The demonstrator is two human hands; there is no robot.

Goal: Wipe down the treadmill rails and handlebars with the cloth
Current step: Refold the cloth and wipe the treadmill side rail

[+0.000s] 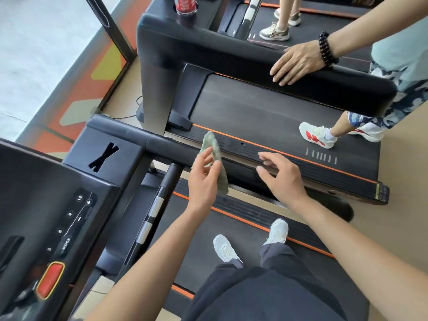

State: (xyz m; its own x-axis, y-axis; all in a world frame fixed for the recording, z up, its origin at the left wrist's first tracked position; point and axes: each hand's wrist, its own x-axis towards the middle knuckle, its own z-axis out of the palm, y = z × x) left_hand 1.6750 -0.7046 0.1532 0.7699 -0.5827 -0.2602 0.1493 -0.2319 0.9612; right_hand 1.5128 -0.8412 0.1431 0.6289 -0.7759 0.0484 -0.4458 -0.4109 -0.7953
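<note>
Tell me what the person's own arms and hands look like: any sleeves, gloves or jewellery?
Both arms are bare to the frame's edge, with no sleeve in view. The left hand and right hand wear no gloves, and no ring or watch shows. The dark beaded bracelet is on another person's wrist, not theirs.
</note>
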